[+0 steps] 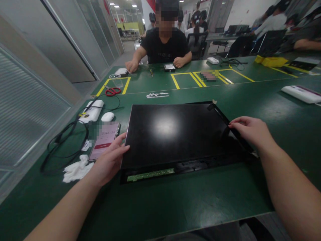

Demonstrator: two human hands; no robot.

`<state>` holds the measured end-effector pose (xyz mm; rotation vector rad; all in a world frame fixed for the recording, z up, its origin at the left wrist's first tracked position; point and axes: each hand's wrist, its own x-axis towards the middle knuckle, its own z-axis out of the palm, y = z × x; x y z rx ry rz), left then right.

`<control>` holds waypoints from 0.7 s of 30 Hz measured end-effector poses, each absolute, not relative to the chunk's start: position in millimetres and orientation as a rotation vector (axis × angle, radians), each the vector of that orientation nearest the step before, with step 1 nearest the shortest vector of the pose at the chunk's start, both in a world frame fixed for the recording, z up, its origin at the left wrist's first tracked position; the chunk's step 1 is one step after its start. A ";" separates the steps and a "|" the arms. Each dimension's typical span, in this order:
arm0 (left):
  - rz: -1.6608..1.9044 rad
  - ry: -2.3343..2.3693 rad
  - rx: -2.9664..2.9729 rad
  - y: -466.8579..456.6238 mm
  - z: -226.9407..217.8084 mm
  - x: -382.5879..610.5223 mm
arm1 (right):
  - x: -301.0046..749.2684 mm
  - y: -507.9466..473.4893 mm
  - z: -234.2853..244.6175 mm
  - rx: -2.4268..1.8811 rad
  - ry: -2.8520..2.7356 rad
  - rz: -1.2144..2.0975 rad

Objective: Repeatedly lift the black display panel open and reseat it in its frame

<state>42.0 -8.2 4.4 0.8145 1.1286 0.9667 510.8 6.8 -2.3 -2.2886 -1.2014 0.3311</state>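
A large black flat screen panel (pixel 173 134) lies on the green table (pixel 175 201) in front of me, with a green circuit strip (pixel 150 174) showing along its near edge. My left hand (pixel 110 162) grips the panel's left edge, thumb on top. On the panel's right edge rests my right hand (pixel 250 130), its fingers curled over the rim. Just left of my left hand lies a phone (pixel 104 140) with a lit screen.
A crumpled white cloth (pixel 76 170), black cables (pixel 65 142), a white mouse (pixel 107 116), a white adapter (pixel 91 110) and red scissors (pixel 112 91) lie at the left. A seated person (pixel 163 43) works across the table. A white device (pixel 301 93) sits far right.
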 end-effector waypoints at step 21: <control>0.945 1.198 0.835 -12.1 7.3 47.5 | 513.3 8.1 -0.6 -2.396 -1.230 0.334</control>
